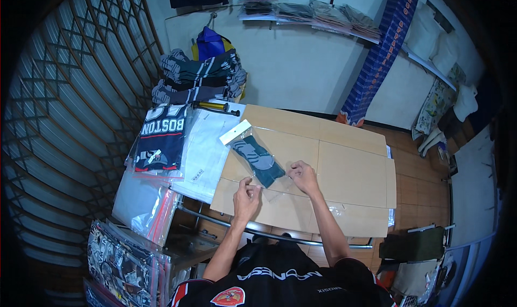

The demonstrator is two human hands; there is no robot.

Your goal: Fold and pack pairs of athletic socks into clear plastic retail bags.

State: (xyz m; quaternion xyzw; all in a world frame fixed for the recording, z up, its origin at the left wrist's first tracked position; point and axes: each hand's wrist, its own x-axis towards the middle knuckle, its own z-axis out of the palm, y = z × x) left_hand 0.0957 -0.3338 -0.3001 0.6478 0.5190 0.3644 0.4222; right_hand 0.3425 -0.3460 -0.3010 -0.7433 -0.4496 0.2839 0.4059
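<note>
A folded pair of green and grey socks (256,159) lies inside a clear plastic bag (276,190) on a flat cardboard sheet (344,188). The bag slants, its white header strip (235,132) at the far left and its loose clear end toward me. My left hand (246,200) is closed, fingertips pinching the near left edge of the bag. On the other side, my right hand (304,178) pinches the near right edge with thumb and fingers. Between the two hands the thin film is hard to make out.
A bagged navy jersey (160,142) lies on white sheets (207,145) at the left, near a yellow hand pump (211,106). Folded socks (202,72) are piled behind. A small clear plastic piece (337,208) rests at right. A metal rail (301,241) runs along the table's near side.
</note>
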